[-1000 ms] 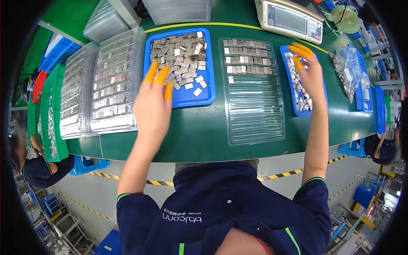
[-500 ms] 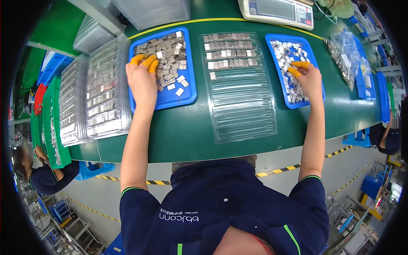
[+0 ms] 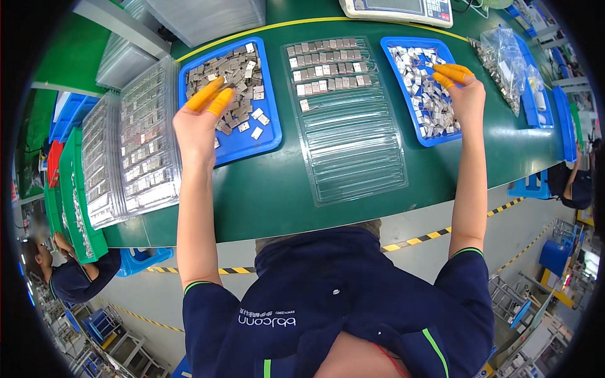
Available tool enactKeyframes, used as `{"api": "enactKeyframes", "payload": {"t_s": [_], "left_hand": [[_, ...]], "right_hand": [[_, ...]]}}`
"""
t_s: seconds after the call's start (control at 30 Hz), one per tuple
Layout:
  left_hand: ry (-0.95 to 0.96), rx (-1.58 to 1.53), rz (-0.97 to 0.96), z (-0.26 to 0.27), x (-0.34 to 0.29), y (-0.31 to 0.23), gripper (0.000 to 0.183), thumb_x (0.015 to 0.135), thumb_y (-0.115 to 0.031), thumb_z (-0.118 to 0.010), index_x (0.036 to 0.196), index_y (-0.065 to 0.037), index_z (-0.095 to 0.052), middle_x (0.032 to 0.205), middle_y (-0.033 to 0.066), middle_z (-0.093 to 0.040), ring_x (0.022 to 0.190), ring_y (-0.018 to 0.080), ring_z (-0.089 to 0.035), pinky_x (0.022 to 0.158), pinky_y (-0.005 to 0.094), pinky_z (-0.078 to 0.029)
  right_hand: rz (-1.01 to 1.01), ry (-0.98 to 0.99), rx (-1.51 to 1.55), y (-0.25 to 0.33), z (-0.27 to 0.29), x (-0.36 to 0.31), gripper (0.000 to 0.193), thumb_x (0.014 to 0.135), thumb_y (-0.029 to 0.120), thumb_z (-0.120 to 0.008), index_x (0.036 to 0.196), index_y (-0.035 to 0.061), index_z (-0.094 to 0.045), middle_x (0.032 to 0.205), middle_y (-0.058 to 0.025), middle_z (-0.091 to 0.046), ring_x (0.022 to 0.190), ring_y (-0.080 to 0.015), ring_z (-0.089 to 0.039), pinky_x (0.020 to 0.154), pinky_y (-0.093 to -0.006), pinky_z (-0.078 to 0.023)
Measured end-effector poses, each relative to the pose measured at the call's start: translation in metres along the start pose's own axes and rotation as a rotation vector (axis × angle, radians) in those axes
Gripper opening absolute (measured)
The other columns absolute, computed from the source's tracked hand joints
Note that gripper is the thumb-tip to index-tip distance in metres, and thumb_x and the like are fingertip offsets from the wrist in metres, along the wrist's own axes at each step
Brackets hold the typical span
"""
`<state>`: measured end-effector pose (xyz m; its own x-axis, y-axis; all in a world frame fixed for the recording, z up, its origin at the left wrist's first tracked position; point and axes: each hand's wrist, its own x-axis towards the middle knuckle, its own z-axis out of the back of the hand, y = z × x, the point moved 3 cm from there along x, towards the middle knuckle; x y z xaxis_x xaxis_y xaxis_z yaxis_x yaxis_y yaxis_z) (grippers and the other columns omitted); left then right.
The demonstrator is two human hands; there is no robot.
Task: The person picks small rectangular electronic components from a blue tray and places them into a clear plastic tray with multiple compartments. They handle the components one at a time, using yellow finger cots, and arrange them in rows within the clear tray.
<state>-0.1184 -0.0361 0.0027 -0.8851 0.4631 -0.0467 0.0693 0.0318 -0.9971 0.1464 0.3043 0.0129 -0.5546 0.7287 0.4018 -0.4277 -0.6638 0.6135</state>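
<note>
The left hand [image 3: 195, 131] is over the left edge of a blue tray [image 3: 263, 141] toward the tabletop's [image 3: 271, 208] left side, thumb and fingers bent above its heap of small grey pieces [image 3: 242, 70]; a dark piece shows at the fingertips, but I cannot tell if it is gripped. The right hand [image 3: 467, 99] reaches over the right edge of a second blue tray [image 3: 404, 94], fingers curled above silvery-white pieces [image 3: 435, 108]; whether it pinches one is unclear. Between the hands, a clear ridged tray [image 3: 356, 154] stretches toward the tabletop's near edge, pieces lining its far rows.
</note>
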Motion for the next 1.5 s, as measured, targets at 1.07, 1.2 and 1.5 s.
{"api": "enactKeyframes", "payload": {"t_s": [1.07, 1.2, 1.5], "left_hand": [[0.238, -0.315, 0.205, -0.071, -0.056, 0.013, 0.022, 0.086, -0.006, -0.061, 0.104, 0.005, -0.063, 0.101, 0.0123, -0.065, 0.091, 0.0176, -0.063, 0.08, 0.0271, -0.051], [0.244, -0.288, 0.131, -0.07, -0.057, 0.017, 0.023, 0.084, -0.005, -0.063, 0.105, 0.004, -0.064, 0.096, 0.0084, -0.066, 0.083, 0.0127, -0.06, 0.078, 0.0248, -0.049], [0.26, -0.175, 0.176, -0.065, -0.054, 0.015, 0.03, 0.082, -0.004, -0.065, 0.108, 0.007, -0.06, 0.094, 0.0127, -0.065, 0.08, 0.0154, -0.063, 0.075, 0.0235, -0.05]], "right_hand": [[-0.283, 0.391, 1.031, 0.15, -0.09, -0.076, 0.024, 0.081, 0.002, -0.066, 0.103, -0.0041, -0.062, 0.099, -0.0097, -0.066, 0.089, -0.0142, -0.063, 0.081, -0.0247, -0.05], [-0.331, 0.422, 1.035, 0.149, -0.096, -0.081, 0.021, 0.079, 0.004, -0.069, 0.099, -0.0023, -0.065, 0.094, -0.0087, -0.067, 0.086, -0.0127, -0.063, 0.078, -0.0237, -0.05], [-0.265, 0.42, 0.979, 0.15, -0.09, -0.078, 0.021, 0.079, 0.005, -0.069, 0.098, -0.0028, -0.066, 0.092, -0.0078, -0.068, 0.083, -0.0109, -0.063, 0.076, -0.0224, -0.05]]}}
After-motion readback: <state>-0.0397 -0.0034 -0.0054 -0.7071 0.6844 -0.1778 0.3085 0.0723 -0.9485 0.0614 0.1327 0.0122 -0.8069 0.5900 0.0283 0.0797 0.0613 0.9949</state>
